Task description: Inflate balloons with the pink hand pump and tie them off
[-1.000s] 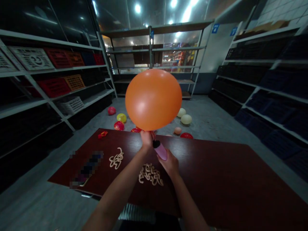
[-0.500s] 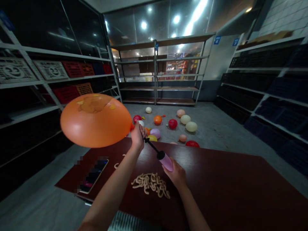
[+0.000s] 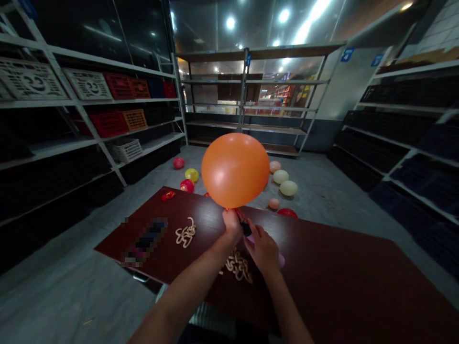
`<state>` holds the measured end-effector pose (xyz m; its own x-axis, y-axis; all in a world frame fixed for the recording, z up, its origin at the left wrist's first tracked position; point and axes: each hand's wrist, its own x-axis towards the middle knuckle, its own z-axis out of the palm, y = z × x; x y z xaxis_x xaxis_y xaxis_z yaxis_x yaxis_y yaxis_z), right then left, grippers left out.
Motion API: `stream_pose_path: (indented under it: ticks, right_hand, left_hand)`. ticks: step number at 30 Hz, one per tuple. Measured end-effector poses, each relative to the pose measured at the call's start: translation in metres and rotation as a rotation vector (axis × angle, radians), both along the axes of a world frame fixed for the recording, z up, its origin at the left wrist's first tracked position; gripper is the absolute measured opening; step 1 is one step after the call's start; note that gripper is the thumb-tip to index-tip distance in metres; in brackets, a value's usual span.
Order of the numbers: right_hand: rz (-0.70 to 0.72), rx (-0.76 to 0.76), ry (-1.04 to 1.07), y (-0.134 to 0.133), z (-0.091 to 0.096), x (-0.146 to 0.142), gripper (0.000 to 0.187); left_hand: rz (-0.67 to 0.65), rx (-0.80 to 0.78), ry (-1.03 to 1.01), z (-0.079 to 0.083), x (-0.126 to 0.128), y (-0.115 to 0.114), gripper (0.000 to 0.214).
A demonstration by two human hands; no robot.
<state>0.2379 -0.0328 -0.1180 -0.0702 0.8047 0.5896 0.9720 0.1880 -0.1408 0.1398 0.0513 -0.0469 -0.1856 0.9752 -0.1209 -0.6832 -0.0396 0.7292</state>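
Observation:
A large inflated orange balloon [image 3: 234, 169] stands above the far table edge, its neck pointing down. My left hand [image 3: 232, 222] is closed around the balloon's neck, where the pump's nozzle end is hidden by the fingers. Close beside it, my right hand [image 3: 264, 247] grips the pink-and-black hand pump [image 3: 281, 260], whose shaft no longer shows between the two hands. Below the hands, a pile of beige, curled strips [image 3: 239, 267] lies partly covered by my left arm. A smaller heap of these strips [image 3: 186, 233] sits to the left.
On the dark red table [image 3: 340, 267] lie a blurred-out phone [image 3: 145, 241] at left and a small red item [image 3: 168, 196] at the far corner. Several balloons [image 3: 288, 188] rest on the floor beyond. Shelves with crates [image 3: 88, 84] line the left side.
The orange balloon has swung from the left to the centre, its neck turning downward. My right hand has come up to my left hand, and the pump's extended shaft has slid in.

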Motion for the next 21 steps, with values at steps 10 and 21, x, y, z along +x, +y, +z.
stream_pose_path:
  ticks: [10,21]
  right_hand:
    - [0.174,-0.119,-0.245,0.006,0.026,-0.045,0.042]
    - [0.645,-0.261,-0.417,0.027,0.044,-0.104,0.043]
  left_hand:
    - [0.049,-0.043,-0.078,0.001,-0.101,-0.009,0.056]
    - [0.026,-0.028,0.098,0.017,-0.237,-0.012,0.07]
